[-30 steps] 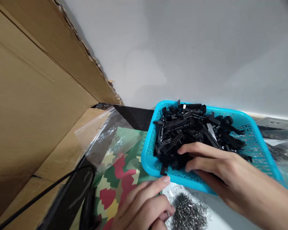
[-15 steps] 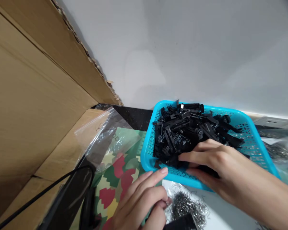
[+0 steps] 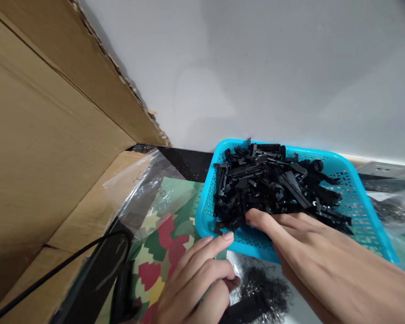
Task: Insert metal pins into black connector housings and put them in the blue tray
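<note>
My right hand (image 3: pixel 310 247) reaches over the front rim of a blue plastic basket (image 3: pixel 361 189). Its fingers are bent down and closed among black plastic parts (image 3: pixel 256 173), at a dark piece beside the foremost fingertip; the other fingertips are hidden. Just outside the basket's front left corner is my left hand (image 3: pixel 197 285). One finger stretches towards the rim while the others curl round a black plastic part (image 3: pixel 248 308), which sticks out to the right beneath them. A pile of small shiny metal pieces (image 3: pixel 276 288) lies behind that part on a white surface.
Cardboard (image 3: pixel 47 121) stands on the left, and a pale wall (image 3: pixel 290 67) rises behind the basket. A clear zip bag (image 3: pixel 168 180) lies over a patterned green sheet (image 3: pixel 155 252). There is a black cable (image 3: pixel 67 256) at lower left and another clear bag (image 3: pixel 398 211) at right.
My right hand has turned and shifted slightly towards me, and some black parts in the basket have moved. The left hand stays nearly still; the part under it has shifted slightly left.
</note>
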`<state>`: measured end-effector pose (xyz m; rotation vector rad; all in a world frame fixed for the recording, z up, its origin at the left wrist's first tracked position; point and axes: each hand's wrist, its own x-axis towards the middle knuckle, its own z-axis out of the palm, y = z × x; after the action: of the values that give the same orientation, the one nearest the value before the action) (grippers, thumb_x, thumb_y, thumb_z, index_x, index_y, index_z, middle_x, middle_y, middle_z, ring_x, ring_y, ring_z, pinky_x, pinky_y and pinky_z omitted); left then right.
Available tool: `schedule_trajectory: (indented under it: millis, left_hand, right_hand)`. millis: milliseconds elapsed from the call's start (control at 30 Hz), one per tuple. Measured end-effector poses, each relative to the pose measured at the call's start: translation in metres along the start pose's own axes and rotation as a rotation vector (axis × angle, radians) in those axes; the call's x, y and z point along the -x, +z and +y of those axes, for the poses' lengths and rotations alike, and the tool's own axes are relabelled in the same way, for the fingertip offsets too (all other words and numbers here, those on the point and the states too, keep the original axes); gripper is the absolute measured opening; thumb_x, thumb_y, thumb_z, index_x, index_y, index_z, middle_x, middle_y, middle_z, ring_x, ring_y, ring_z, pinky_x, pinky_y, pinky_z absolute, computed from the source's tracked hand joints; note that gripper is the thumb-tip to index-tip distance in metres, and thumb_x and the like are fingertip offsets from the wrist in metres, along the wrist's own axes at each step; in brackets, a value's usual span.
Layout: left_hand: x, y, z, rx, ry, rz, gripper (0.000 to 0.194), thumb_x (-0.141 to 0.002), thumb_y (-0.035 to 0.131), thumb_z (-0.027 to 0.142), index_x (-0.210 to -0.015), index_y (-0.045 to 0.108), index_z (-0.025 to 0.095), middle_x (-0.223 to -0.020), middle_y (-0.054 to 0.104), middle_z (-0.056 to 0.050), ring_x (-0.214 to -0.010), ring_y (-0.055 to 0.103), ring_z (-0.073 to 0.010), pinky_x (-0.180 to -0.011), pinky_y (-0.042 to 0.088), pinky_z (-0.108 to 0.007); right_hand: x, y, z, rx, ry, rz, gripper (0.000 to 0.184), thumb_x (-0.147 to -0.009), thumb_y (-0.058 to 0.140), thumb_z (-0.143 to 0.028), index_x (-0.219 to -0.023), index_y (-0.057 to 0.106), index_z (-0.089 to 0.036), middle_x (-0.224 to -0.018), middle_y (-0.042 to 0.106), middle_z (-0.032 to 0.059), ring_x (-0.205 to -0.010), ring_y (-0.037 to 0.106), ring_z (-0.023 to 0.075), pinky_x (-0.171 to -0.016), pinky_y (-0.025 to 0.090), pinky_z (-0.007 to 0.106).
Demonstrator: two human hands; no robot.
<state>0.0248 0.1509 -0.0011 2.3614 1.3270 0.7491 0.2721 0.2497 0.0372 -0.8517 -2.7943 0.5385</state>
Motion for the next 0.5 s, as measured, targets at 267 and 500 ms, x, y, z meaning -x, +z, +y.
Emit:
schedule_trajectory:
  millis: [267, 500]
  left_hand:
    - [-0.005, 0.004, 0.008, 0.046, -0.090, 0.013, 0.029, -0.096, 0.043, -0.001, -0.090, 0.062, 0.020, -0.101, 0.073, -0.004, -0.143, 0.053, -0.0173, -0.128, 0.030, -0.034]
    - [-0.011, 0.010, 0.010, 0.108, -0.076, 0.134, 0.027, -0.092, 0.050, -0.006, -0.085, 0.058, 0.018, -0.090, 0.068, -0.003, -0.133, 0.061, -0.0199, -0.122, 0.037, -0.035]
  right_hand:
    - [0.007, 0.023, 0.013, 0.062, 0.062, -0.007, 0.083, -0.076, 0.047, 0.007, -0.155, 0.049, -0.018, -0.149, 0.065, 0.0073, -0.130, 0.066, 0.0312, -0.096, 0.061, 0.044]
    - [-0.033, 0.019, 0.022, 0.071, 0.095, -0.155, 0.035, -0.087, 0.061, 0.001, -0.089, 0.078, -0.030, -0.136, 0.073, -0.0075, -0.071, 0.078, 0.0201, -0.046, 0.043, 0.030]
